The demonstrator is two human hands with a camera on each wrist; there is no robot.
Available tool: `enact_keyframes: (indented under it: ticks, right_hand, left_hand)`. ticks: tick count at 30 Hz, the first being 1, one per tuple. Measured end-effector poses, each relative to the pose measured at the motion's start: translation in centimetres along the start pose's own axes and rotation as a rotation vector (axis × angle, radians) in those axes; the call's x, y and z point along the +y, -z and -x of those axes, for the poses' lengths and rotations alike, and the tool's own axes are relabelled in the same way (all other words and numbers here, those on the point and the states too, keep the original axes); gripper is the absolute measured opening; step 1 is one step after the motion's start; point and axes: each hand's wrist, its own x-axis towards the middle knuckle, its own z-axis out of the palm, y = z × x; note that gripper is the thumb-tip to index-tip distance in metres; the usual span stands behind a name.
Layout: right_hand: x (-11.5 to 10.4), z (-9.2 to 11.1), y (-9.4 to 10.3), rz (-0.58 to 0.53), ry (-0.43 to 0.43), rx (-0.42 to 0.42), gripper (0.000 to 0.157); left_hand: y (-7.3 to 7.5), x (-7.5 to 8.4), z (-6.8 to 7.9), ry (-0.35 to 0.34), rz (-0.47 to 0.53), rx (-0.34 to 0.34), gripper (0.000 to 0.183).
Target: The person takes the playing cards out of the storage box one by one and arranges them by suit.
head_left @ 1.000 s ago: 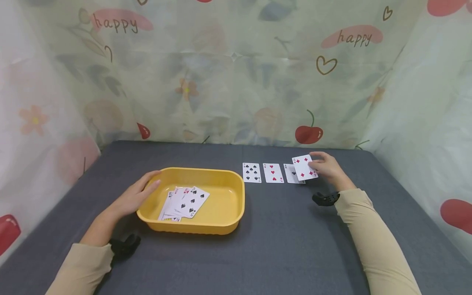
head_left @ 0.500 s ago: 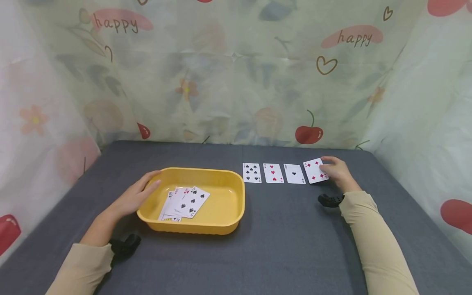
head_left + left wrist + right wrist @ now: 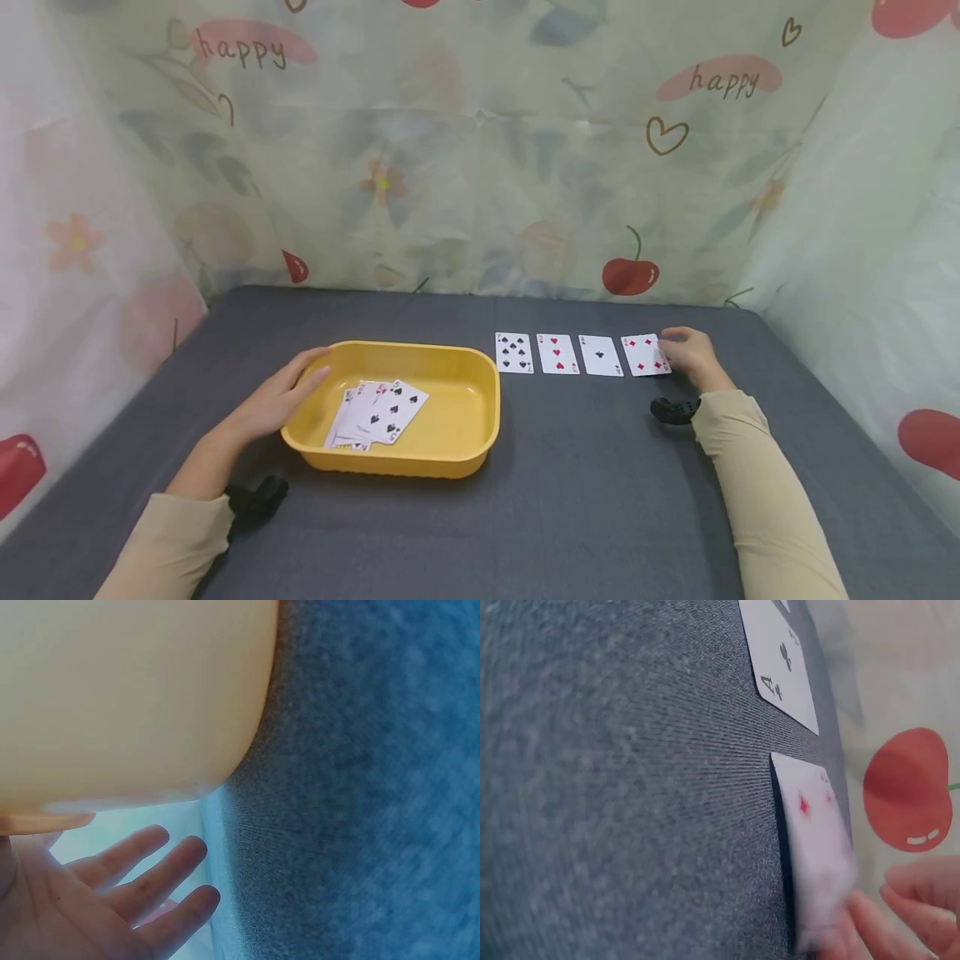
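Note:
My right hand (image 3: 692,357) pinches the right edge of the four of diamonds (image 3: 642,356), a white playing card at the right end of a row. In the right wrist view, this card (image 3: 810,825) is slightly tilted, with a dark shadow under its near edge. To its left lie the ace of clubs (image 3: 599,358), the three of hearts (image 3: 557,355) and the seven of spades (image 3: 513,353), all face up. My left hand (image 3: 270,396) rests at the left rim of a yellow tray (image 3: 450,417), thumb over the rim. Three of its fingers (image 3: 161,877) stretch out straight beside the wall.
Inside the tray, several overlapping cards lie face up, the five of spades (image 3: 395,412) on top. Dark grey cloth (image 3: 555,517) covers the table. A printed curtain (image 3: 480,150) stands behind the table and along both sides.
My right hand has carried the four of diamonds rightward and down, from over the ace of clubs to the row's right end. The left hand and tray hold their place.

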Motion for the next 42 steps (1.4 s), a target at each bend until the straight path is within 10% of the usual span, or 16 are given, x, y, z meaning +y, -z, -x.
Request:
enact_keyframes:
  ticks: [7,21,42]
  right_hand:
    - [-1.0,0.4,0.1,0.01,0.044,0.048,0.043]
    - [-9.6,4.7,-3.4,-0.075,0.355,-0.358,0.047]
    - [-20.3,11.5,-11.4,-0.011,0.652,-0.704,0.031]
  left_hand:
    - [0.1,0.0,0.0,0.0,-0.007,0.0,0.06]
    - [0.0,-0.1,0.0,0.007,-0.01,-0.007,0.061]
    - [0.0,-0.1,-0.1,0.006,-0.003,-0.007,0.06]
